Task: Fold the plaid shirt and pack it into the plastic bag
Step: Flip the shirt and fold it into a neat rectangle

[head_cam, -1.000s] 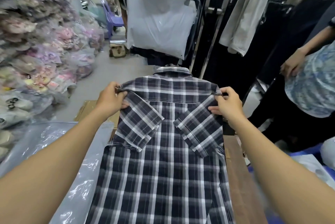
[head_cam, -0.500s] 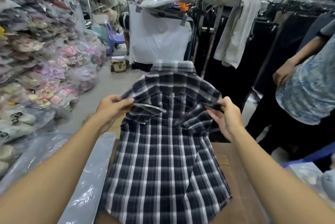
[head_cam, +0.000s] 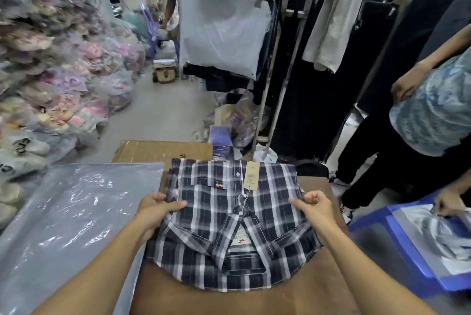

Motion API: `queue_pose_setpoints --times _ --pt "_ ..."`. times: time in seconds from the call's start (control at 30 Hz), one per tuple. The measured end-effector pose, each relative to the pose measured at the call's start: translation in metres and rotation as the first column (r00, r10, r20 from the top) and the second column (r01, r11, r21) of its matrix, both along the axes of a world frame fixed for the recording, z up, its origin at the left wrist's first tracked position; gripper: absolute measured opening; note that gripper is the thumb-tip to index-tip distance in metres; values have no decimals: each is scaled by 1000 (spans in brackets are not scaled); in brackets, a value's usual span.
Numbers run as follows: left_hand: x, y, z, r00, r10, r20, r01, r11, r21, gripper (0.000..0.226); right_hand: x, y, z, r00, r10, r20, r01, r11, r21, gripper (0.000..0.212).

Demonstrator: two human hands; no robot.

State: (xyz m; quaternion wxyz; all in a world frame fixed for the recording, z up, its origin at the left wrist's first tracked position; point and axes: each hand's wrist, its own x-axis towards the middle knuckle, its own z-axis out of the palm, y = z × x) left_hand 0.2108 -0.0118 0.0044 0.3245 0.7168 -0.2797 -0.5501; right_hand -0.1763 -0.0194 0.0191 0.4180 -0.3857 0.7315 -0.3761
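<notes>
1. Two steps, one nearly done: plaid shirt (head_cam: 229,225) lies folded into a compact rectangle on the brown bench (head_cam: 318,289), front up, collar toward the near edge, hang tag (head_cam: 251,176) on the placket near the far edge.
2. Left hand (head_cam: 155,210) grips the shirt's left edge, thumb on top, fingers under the fabric. Grip is closed on cloth.
3. Right hand (head_cam: 314,208) pinches the right edge the same way, fingers curled; grip closed on cloth too.
4. Judgement: fold looks finished or one tidy-up away. Bottom hem at the near edge is still rounded and uneven, may want squaring.
5. Left to do: all of the packing. Plastic bag (head_cam: 71,212) lies flat and empty on the left side of the bench, its right edge just beside the shirt, partly under the left forearm. Cannot tell which end is the mouth.
6. Around: cardboard box (head_cam: 163,150) beyond the far edge, touching or just behind the shirt's far-left corner; clothes rack (head_cam: 283,59) with dark garments further back; bagged goods piled along the left wall.
7. Another person (head_cam: 433,115) stands at the right, working over a blue tray (head_cam: 407,251) near the bench's right edge. Not in the path to the bag.
8. Obstruction: nothing between shirt and bag. Likely snag is the flat bag needing opening while both hands hold the fold.
</notes>
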Motion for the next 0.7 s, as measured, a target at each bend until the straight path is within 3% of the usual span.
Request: queue_pose_setpoints --times 0.1,0.17,0.27,0.37,0.43,0.47,0.5,0.6,0.7 --pt "10 -5 -49 997 -23 -79 28 998 62 110 2 2 -1 1000 11 19 -14 991 130 47" --pt "10 -11 -60 993 -36 -108 47 994 98 110 5 -3 0 994 61 95 -83 965 248 48" --pt "-15 -10 -1 984 -86 -155 103 989 103 66 12 -17 12 973 107 202 -161 949 273 50" --pt "-24 -11 41 888 -20 -460 28 1000 12 21 15 -27 31 851 44 524 -186 957 221 53" --pt "-16 -9 48 767 112 -632 -140 990 6 11 9 -25 38 757 -14 653 -149 970 193 40" --pt "-10 -8 44 752 140 -644 -177 984 7 14 4 -23 36 740 -21 673 -141 972 186 34" --pt "-5 -6 37 769 138 -625 -172 985 6 15 -1 -19 30 745 -20 667 -145 971 191 27" --pt "5 7 10 922 46 -386 -18 997 75 9 -14 -3 0 860 -18 510 -144 950 277 11" --pt "8 13 -13 966 -52 -252 93 984 152 21 -19 6 -22 934 58 351 -186 921 341 34"
